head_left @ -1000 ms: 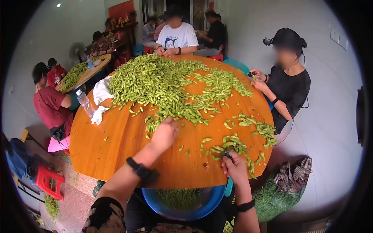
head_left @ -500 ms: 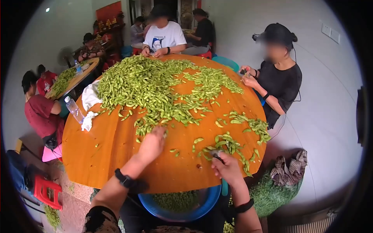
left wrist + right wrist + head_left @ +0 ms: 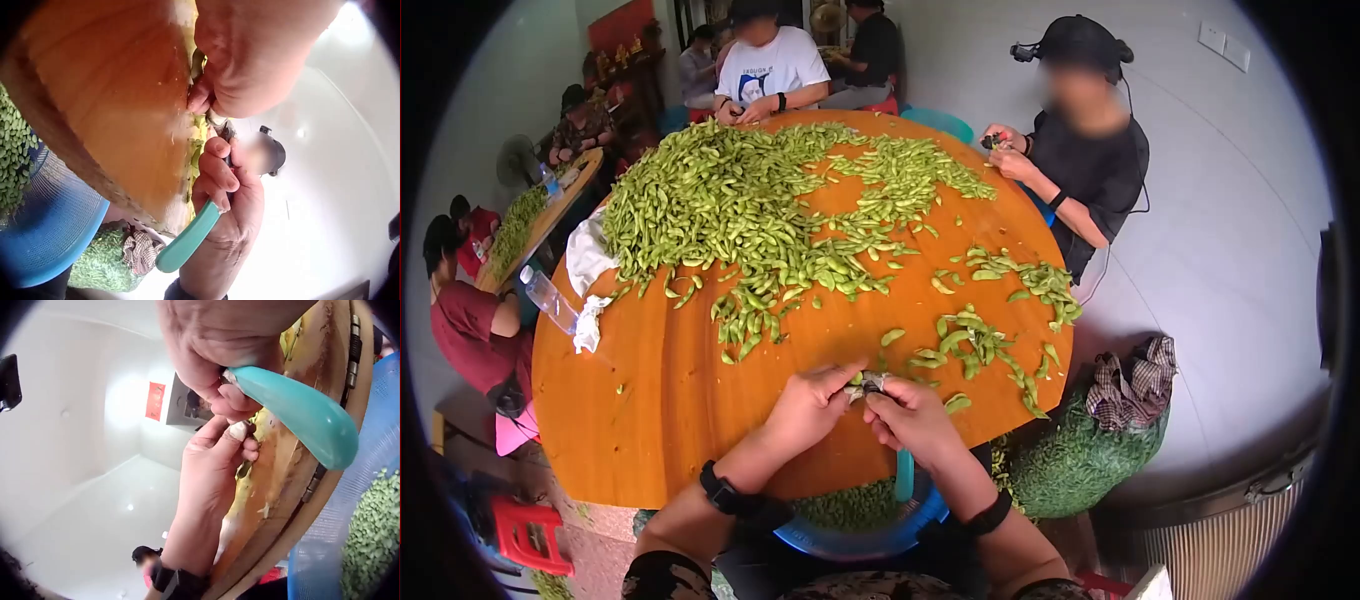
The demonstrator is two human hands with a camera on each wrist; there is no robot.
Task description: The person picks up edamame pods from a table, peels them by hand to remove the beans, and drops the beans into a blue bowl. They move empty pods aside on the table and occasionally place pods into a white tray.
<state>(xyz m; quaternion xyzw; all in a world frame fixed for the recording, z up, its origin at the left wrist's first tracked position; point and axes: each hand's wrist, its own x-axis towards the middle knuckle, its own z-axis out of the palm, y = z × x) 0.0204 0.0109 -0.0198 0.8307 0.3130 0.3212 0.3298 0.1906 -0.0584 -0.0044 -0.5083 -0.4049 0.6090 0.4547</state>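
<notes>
Head view: my left hand [image 3: 805,410] has moved off the near edge of the pile [image 3: 710,195] and come in to my right hand [image 3: 918,418], which has left the loose pods [image 3: 975,345] at right. Both meet over the near edge of the table [image 3: 630,400], so the work looks two-handed at one spot now. Left pinches a pod [image 3: 857,379] at its fingertips, right grasps the teal tool [image 3: 904,478], metal end up by the pod. Basin [image 3: 795,535] is under the near edge, bottle [image 3: 550,300] far left of my arm. Exact contact of metal and pod too small to tell.

Left wrist view: right fingers curl round the tool, handle sticking out below the palm. Left fingertips come down just beside them. Green beans [image 3: 12,137] in the basin; sack [image 3: 103,262] with a checked cloth [image 3: 141,251] beyond the table.

Right wrist view: left thumb, white cover [image 3: 237,430] on it, presses in close under the right fingers. Handle points out toward the basin. Pod mostly hidden by fingers here.
</notes>
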